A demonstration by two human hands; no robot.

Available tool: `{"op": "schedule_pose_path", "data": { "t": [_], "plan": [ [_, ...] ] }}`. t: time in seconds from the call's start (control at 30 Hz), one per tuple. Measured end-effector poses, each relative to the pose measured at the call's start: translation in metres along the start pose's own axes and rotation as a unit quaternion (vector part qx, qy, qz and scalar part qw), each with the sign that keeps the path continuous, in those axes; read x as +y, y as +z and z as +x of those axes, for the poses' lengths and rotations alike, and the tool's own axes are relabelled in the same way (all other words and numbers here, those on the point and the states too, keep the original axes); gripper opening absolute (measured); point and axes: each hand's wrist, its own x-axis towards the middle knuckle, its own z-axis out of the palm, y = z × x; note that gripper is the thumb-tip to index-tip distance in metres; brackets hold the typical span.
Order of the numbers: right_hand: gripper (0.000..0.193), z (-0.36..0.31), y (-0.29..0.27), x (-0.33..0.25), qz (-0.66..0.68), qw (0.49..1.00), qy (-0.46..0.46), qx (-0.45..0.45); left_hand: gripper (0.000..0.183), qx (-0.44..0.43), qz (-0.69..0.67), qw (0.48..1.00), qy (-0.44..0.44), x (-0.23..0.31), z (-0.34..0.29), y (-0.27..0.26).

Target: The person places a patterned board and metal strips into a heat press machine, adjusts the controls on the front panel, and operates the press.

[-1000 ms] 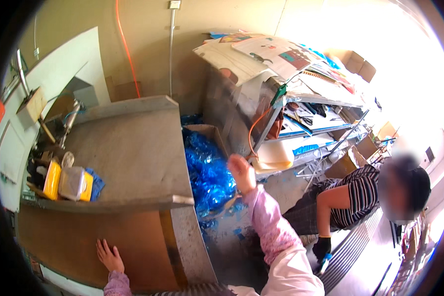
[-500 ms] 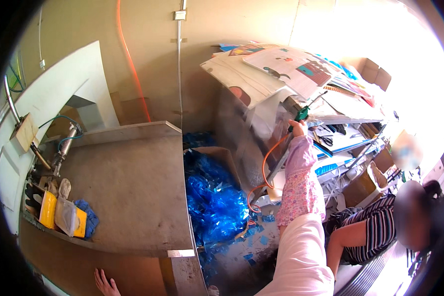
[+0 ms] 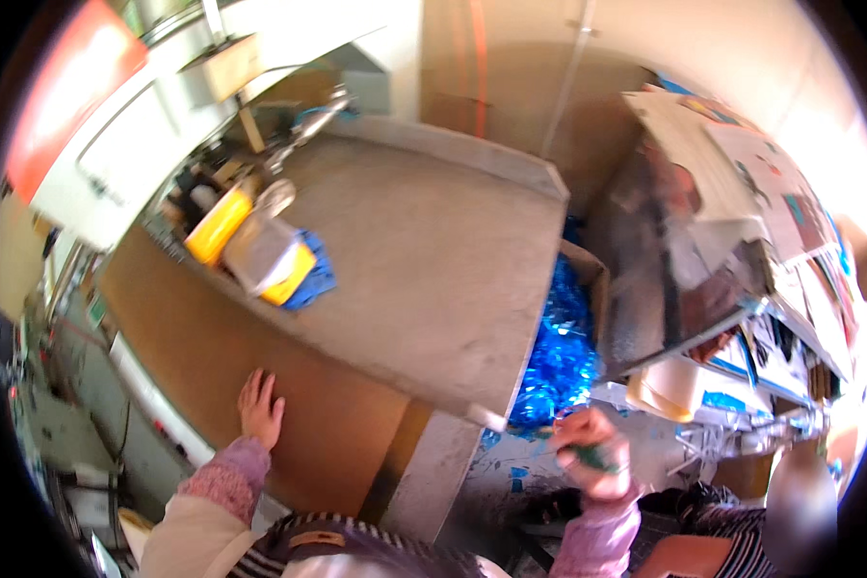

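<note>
My left hand (image 3: 260,412) lies flat, fingers stretched out, on a smooth brown board (image 3: 332,414) along the near side of the worktable. My right hand (image 3: 592,453), smeared by motion, is closed round the green handle of an air blow gun (image 3: 597,457). It is held in the air to the right of the table's near corner, in front of a heap of shiny blue plastic film (image 3: 557,356). The gun's nozzle is too blurred to make out. Beyond the board stretches the grey worktable top (image 3: 424,241).
On the table's left side are a yellow box (image 3: 220,226), a clear-and-yellow container (image 3: 265,260) and a blue cloth (image 3: 313,275). A rack (image 3: 742,308) stacked with printed boards stands right. A person in striped clothing (image 3: 732,554) sits close at the lower right.
My view has swung left and down. My right hand has drawn the blow gun back from the rack toward me. My left hand still rests on the brown board.
</note>
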Motion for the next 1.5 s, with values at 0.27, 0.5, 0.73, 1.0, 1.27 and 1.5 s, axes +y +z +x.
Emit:
{"op": "schedule_pose_path", "data": {
  "t": [0.27, 0.5, 0.73, 1.0, 1.27, 1.5],
  "plan": [
    [0.029, -0.076, 0.14, -0.004, -0.225, 0.927, 0.236, -0.186, 0.056, 0.072, -0.093, 0.993, -0.02, -0.021, -0.009, 0.01],
    [0.032, -0.066, 0.174, -0.025, -0.359, 0.903, 0.22, -0.084, 0.056, 0.126, -0.182, 0.975, -0.032, -0.031, -0.011, 0.013],
    [0.031, -0.054, 0.222, -0.058, -0.31, 0.919, 0.23, -0.077, 0.057, 0.158, -0.267, 0.949, -0.055, -0.045, -0.013, 0.016],
    [0.031, -0.079, 0.232, -0.078, -0.418, 0.87, 0.262, 0.01, 0.057, 0.152, -0.293, 0.941, -0.071, -0.043, -0.016, 0.018],
    [0.037, -0.089, 0.234, -0.085, -0.445, 0.838, 0.284, -0.138, 0.052, 0.155, -0.333, 0.93, -0.037, -0.039, -0.016, 0.022],
    [0.039, -0.067, 0.276, -0.093, -0.386, 0.864, 0.294, -0.138, 0.044, 0.173, -0.373, 0.912, -0.001, -0.041, -0.011, 0.026]
  ]
}}
